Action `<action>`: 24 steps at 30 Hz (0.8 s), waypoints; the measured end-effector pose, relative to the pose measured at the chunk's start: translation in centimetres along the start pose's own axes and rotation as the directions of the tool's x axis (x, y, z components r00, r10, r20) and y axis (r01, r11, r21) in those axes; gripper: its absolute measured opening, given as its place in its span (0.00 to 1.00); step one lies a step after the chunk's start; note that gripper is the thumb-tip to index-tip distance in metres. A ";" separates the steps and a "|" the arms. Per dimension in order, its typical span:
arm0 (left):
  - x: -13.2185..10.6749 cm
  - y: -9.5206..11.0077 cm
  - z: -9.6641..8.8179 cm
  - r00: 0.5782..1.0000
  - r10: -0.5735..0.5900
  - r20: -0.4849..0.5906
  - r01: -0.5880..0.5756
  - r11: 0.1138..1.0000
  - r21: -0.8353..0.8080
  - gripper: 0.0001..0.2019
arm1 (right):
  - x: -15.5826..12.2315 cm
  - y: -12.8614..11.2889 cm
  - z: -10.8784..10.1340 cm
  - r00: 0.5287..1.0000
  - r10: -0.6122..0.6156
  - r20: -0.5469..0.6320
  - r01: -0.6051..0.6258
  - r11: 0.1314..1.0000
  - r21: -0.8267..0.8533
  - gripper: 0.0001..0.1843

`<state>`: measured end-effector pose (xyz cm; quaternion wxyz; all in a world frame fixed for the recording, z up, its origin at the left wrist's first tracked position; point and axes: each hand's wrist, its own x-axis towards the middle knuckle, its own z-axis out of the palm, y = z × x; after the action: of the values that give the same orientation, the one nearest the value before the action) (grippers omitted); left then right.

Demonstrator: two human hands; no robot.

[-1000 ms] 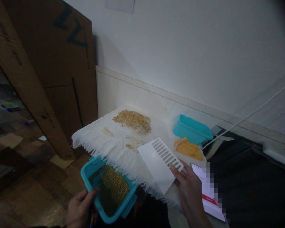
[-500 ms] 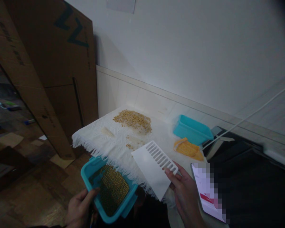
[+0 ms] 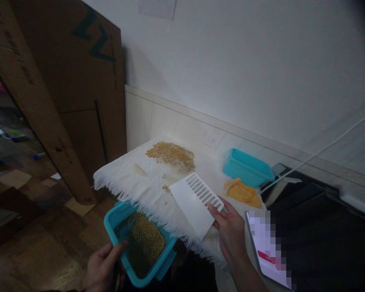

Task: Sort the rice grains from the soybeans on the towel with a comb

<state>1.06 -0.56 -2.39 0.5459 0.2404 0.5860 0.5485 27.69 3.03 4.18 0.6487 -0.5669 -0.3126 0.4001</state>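
Plainly, the scraper (image 3: pixel 187 202) is in our right hand (image 3: pixel 231 229), pinched at its slotted end with the thumb on top and the fingers behind. Its plain white half reaches out ahead and to the left of that grip, above the cloth (image 3: pixel 117 174); whether its edge touches the cloth, we cannot tell. Just past its far left corner we see a few loose beans (image 3: pixel 166 189).

Lower and to the left of this grip, our left hand (image 3: pixel 100 265) is clamped on the bin (image 3: pixel 136 282), thumb over the rim; the fingers are mostly hidden. Beside that thumb, the bin holds a bed of beans (image 3: pixel 147 233), dark on the near side and yellowish on the other. We have the bin tilted, below the cloth's fringe, some of which overlaps its far edge.

Beyond the scraper, ahead and to the left of our right hand, a heap (image 3: pixel 172 155) of yellow beans lies on the cloth. Ahead and slightly right of that hand we see an orange bundle (image 3: pixel 241 192), with a blue tub (image 3: pixel 247 172) just behind it. To the hand's right is a phone (image 3: pixel 258 243). Well beyond our left grip stands a carton (image 3: pixel 106 93).
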 end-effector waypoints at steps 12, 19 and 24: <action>0.3 -0.3 -0.3 0.999 -0.027 -0.018 0.027 1.000 -0.014 0.18 | -0.4 -1.4 0.0 0.999 -0.015 -0.037 0.016 1.000 0.019 0.37; 0.6 -0.7 -0.5 0.999 -0.035 0.000 0.035 0.999 -0.022 0.18 | -0.5 -0.7 -0.1 0.999 0.033 -0.005 -0.033 0.999 -0.034 0.36; 0.2 -0.2 -0.2 0.999 -0.030 -0.011 0.030 1.000 -0.002 0.18 | -0.5 -0.5 0.0 0.999 0.032 -0.001 -0.032 0.999 -0.001 0.36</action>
<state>0.89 -0.51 -2.69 0.5509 0.2280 0.5920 0.5423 27.49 2.54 4.68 0.6422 -0.5723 -0.3034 0.4099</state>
